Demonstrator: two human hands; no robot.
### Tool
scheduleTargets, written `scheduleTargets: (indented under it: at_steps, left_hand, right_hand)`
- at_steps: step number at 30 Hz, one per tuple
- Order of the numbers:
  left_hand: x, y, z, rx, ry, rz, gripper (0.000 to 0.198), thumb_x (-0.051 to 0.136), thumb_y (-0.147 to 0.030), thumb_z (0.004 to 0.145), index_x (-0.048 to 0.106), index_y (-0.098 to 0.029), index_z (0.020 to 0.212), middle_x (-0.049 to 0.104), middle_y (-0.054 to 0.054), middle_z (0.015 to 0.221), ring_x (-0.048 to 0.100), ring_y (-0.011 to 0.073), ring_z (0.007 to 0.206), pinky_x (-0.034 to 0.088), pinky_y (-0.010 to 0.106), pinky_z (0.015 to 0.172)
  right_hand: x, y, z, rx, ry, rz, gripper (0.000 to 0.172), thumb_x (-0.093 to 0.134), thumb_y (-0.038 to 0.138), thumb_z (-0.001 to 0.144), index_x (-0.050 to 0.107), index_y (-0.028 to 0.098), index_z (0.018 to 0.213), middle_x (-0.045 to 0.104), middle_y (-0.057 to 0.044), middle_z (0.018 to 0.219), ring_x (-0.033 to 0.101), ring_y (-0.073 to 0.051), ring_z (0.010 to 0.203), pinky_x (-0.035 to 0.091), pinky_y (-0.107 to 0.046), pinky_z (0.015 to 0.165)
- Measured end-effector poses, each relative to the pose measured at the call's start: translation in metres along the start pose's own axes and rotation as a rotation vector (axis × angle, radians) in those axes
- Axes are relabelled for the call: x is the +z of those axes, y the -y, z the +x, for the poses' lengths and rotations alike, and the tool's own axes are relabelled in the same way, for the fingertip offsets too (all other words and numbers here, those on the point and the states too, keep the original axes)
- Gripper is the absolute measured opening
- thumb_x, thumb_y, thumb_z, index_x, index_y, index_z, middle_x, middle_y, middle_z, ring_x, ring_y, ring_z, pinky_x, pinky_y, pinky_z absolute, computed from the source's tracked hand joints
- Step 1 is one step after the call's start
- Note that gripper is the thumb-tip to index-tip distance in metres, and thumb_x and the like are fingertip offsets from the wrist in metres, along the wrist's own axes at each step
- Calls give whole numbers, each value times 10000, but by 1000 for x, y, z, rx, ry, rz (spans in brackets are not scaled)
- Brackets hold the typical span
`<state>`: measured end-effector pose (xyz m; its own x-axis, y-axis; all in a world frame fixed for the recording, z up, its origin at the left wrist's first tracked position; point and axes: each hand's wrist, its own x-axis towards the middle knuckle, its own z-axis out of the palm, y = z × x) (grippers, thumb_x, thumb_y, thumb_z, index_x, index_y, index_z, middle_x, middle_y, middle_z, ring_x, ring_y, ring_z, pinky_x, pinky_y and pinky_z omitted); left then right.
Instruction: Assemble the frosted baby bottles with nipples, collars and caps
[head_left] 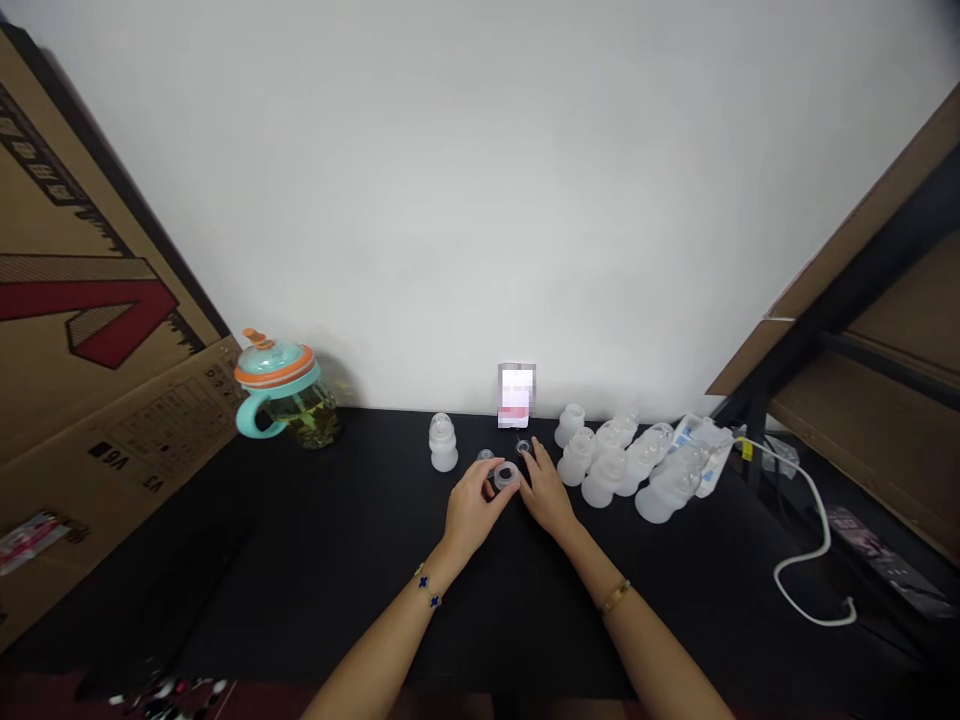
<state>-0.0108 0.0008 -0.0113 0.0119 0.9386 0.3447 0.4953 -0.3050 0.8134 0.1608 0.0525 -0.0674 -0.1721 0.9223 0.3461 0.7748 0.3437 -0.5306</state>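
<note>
My left hand [471, 512] rests on the black table [315, 570], its fingers pinching a small clear ring-shaped cap [506, 476]. My right hand [546, 494] lies just right of that cap, fingers curled toward it and toward a second small clear part [523, 447]. A third small clear piece [485, 456] sits behind my left fingers. One translucent white bottle [443, 443] stands upright to the left of them.
A cluster of several translucent bottles [622, 465] lies to the right, beside a plastic packet [709, 450]. A teal and orange jug [285, 400] stands back left by a cardboard box [90, 330]. A white cable [814, 540] trails right. A small blurred card [516, 395] leans on the wall.
</note>
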Motion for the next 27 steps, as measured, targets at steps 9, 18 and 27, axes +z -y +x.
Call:
scheduleTargets:
  at_steps: [9,18,27]
  left_hand:
    - [-1,1,1,22,-4,20,352,647,-438,881,662,-241,1173,689,37,1078,586,125,643,515,268,626]
    - [-2,4,2,3,-54,-15,380,633,-478,886,663,-237,1178,684,62,1159,599,118,650,530,269,612]
    - [-3,3,3,-15,-73,-47,399,627,-487,892,652,-236,1202,668,66,1203,589,108,637,531,263,594]
  right_hand:
    - [-11,10,2,-1,-33,103,452,483,351,963,595,171,1362,556,-174,1408,500,-319,1349,416,-496,1129]
    - [-26,31,-11,-8,-185,410,291,569,264,875,680,222,1140,639,-121,1214,639,-272,1096,602,-412,848]
    - [-34,42,-19,88,-246,627,309,668,486,863,671,215,1012,659,-104,1082,670,-251,980,624,-370,761]
